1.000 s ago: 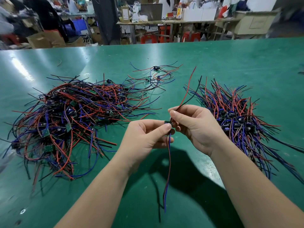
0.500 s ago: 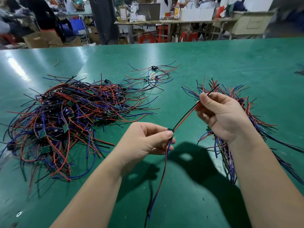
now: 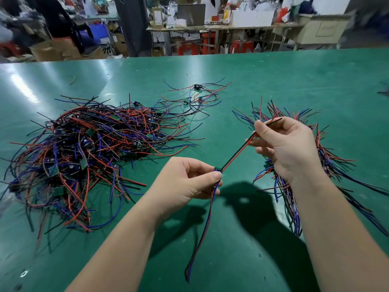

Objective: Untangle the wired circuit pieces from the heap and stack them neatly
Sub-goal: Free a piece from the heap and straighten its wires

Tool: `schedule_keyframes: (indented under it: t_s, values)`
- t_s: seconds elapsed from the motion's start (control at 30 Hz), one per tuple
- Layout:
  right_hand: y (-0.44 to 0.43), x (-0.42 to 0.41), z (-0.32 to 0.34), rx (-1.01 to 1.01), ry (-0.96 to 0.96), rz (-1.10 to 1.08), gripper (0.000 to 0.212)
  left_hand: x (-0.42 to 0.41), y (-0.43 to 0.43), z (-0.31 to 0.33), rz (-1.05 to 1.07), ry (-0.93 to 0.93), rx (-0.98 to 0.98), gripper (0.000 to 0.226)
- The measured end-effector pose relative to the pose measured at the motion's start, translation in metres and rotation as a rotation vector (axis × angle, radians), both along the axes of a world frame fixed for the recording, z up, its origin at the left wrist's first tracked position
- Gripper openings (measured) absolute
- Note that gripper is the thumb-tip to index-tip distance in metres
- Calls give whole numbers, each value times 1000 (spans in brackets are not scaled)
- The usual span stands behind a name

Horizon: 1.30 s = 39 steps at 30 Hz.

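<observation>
The left hand pinches a little circuit piece. The right hand pinches its red and black wires. The big heap lies far left.

No lettering, brand or number can be read anywhere in this head-camera view. The yellow bottle on the far workbench carries what may be a label, but it is too blurred to read. The cardboard boxes on the floor and the small green circuit boards in the tangled heap show no print that can be made out.
</observation>
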State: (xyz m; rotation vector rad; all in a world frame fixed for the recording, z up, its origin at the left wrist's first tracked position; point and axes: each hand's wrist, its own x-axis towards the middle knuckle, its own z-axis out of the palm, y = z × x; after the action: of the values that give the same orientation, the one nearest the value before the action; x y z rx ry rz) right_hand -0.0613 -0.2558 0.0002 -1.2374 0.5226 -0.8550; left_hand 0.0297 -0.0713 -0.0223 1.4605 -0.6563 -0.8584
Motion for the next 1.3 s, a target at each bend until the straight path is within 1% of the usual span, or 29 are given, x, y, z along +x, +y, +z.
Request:
schedule_keyframes:
  t_s: [0.13,0.23,0.4,0.53,0.6,0.67,0.77,0.87,0.97,1.2,1.3]
  values:
    - [-2,0,1,85,-71,52,26,2,0,0,9,13,1,9]
    - [-3,-1,0,117,-72,65,34,2,0,0,8,22,-1,8]
    - [-4,-1,-1,128,-67,54,38,2,-1,-1,12,31,-2,6]
    - [-5,-2,2,101,-83,108,32,3,1,-1,-1,12,17,7]
    - [-7,-4,4,105,-81,125,33,4,2,-2,3,8,26,10]
    - [-9,-6,4,99,-69,111,30,4,2,-2,-1,8,26,13]
    - [-11,-8,2,69,-54,79,19,3,2,-2,4,-15,38,13]
    - [-14,-9,1,-15,14,40,15,4,2,-4,16,-53,64,9]
    - [-16,-9,0,-64,49,3,21,4,2,-4,16,-67,73,9]
    - [-18,-10,-1,3,21,-19,36,2,0,-4,3,-34,48,8]
    - [-17,-11,-2,35,22,-37,39,1,-1,-4,0,-21,39,8]
